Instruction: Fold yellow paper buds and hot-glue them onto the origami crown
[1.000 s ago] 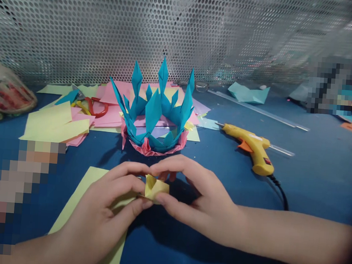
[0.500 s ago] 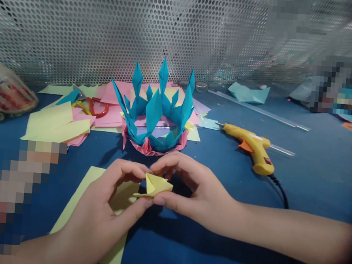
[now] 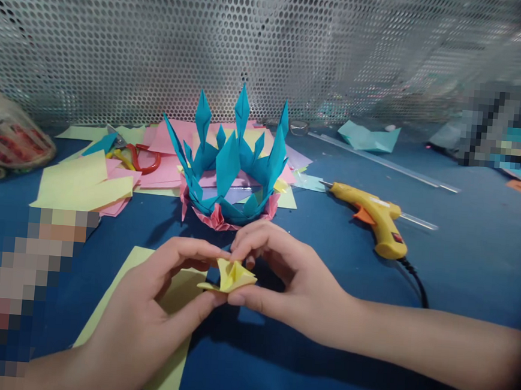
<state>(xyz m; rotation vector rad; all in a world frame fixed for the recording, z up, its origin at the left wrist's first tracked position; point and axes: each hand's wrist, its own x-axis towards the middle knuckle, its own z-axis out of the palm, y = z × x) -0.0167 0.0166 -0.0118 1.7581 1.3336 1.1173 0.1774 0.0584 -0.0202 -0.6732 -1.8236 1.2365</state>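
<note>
A small folded piece of yellow paper (image 3: 232, 279) is pinched between my two hands, just above the blue table. My left hand (image 3: 158, 289) grips its left side, thumb below and fingers at the top. On the other side, my right hand (image 3: 288, 275) has its thumb against the lower right edge and its fingertips at the upper folds. Under my left hand lies a flat yellow sheet (image 3: 167, 374). Right behind my hands stands a blue folded-paper crown (image 3: 229, 165) with tall points and a crumpled pink paper trim (image 3: 217, 217) around its base.
A yellow glue gun (image 3: 367, 209) lies at the right, its black cord running forward. Behind it are clear glue sticks (image 3: 380, 161) and a light-blue folded paper (image 3: 368, 137). Coloured sheets (image 3: 81, 181), red-handled scissors (image 3: 146, 161) and a plastic jar (image 3: 10, 133) sit left. A perforated metal panel (image 3: 164, 43) stands behind.
The yellow paper's upper folds have opened a little, showing a hollow in the middle. My right fingertips have shifted onto its top edge; both hands otherwise stay in place.
</note>
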